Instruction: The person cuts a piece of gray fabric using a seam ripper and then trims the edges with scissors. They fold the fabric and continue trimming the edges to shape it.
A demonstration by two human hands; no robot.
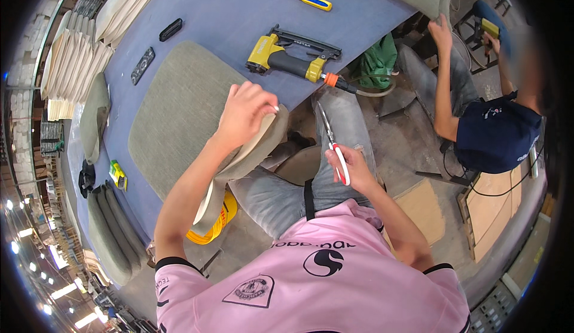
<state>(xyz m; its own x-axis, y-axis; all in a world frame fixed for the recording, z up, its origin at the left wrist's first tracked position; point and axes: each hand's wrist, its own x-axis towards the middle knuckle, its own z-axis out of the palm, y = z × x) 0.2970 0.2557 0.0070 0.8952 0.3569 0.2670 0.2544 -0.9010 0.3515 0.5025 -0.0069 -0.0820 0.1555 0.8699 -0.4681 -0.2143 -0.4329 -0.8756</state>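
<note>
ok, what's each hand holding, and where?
Left hand: near edge of the grey-green fabric seat cushion. Right hand: red-handled scissors, by the handles.

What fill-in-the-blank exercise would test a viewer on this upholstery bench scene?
1. The right hand holds red-handled ____.
2. The left hand grips the edge of a grey-green fabric-covered ____ panel.
3. The yellow and black pneumatic staple gun lies on the ____ table.

Missing words: scissors; seat; blue

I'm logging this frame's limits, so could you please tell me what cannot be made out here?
Head view only:
- Edge of the grey seat pad: hidden under the left hand.
- Scissors handles: covered by the right hand.
- Yellow roll: mostly behind the left forearm.
- Stacked panels: warped at the rim.
</note>
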